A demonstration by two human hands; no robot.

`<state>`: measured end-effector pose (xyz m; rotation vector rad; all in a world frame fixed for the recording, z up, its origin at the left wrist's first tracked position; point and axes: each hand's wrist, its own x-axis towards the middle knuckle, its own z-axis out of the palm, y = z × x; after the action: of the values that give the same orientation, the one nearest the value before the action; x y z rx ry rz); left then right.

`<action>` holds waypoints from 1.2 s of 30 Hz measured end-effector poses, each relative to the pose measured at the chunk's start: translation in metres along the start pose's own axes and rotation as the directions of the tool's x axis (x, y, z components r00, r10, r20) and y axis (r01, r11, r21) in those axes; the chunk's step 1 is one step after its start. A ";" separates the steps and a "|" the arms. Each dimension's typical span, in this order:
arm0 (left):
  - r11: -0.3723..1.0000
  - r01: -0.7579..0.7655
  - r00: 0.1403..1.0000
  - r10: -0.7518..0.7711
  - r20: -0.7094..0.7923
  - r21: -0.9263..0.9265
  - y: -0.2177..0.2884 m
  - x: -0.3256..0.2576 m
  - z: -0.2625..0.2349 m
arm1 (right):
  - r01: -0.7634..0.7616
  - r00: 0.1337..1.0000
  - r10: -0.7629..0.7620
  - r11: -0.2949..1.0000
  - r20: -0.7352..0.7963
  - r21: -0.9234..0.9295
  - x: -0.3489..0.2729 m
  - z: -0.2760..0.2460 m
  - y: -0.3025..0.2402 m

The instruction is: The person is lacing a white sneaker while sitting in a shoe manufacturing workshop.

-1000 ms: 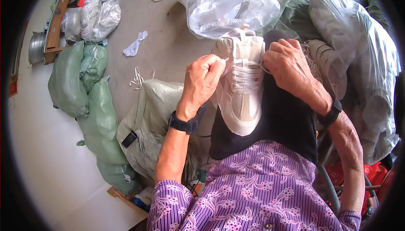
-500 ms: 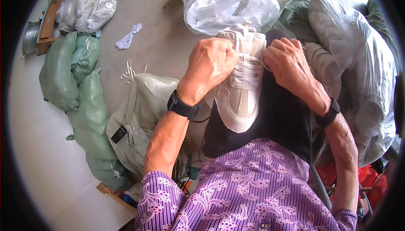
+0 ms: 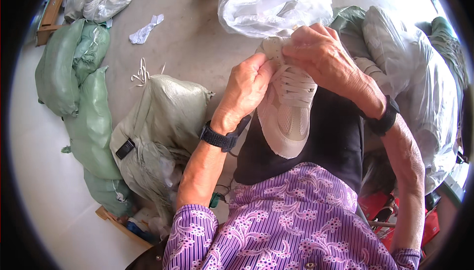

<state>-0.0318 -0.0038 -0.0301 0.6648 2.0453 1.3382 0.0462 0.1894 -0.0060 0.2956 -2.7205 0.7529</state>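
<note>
A beige and white sneaker (image 3: 285,128) rests on my black-covered lap, its toe toward me. White laces (image 3: 296,86) criss-cross its front. My left hand (image 3: 248,85) is closed with thumb and fingers pinching the left edge of the shoe's upper, by the top eyelets. Over the tongue, my right hand (image 3: 323,57) is closed in a pinch near the top of the lacing. It seems to hold the shoelace, though the fingers hide most of what lies between them. Both wrists wear black bands.
Ahead lies a clear plastic bag (image 3: 274,6). On the right are plastic-wrapped shoes (image 3: 414,87). A pale woven sack (image 3: 165,107) with a small black device stands at left, beside green sacks (image 3: 94,117) along the wall. Scrap paper (image 3: 146,29) lies on the floor.
My right hand has moved left and up from the shoe's right side onto its tongue. My left hand has shifted slightly left and down, and the sneaker has tilted.
</note>
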 end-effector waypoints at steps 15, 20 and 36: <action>0.823 0.194 0.981 -0.172 0.092 -0.534 0.034 -0.013 -0.044 | -0.108 0.991 0.134 0.876 0.023 -0.471 -0.050 -0.049 0.054; 0.501 -0.016 1.000 0.000 -0.019 -0.865 0.024 -0.003 -0.060 | -0.318 0.948 0.309 0.896 -0.081 -0.311 -0.086 -0.059 0.057; 0.781 0.101 0.995 -0.080 0.061 -0.616 0.024 0.002 -0.006 | -0.695 0.648 0.730 0.448 -0.220 -0.562 -0.308 -0.160 0.166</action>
<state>-0.0350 0.0026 -0.0061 0.2763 1.4396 1.7940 0.3250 0.4488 -0.0575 -1.0826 -2.8935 -0.0523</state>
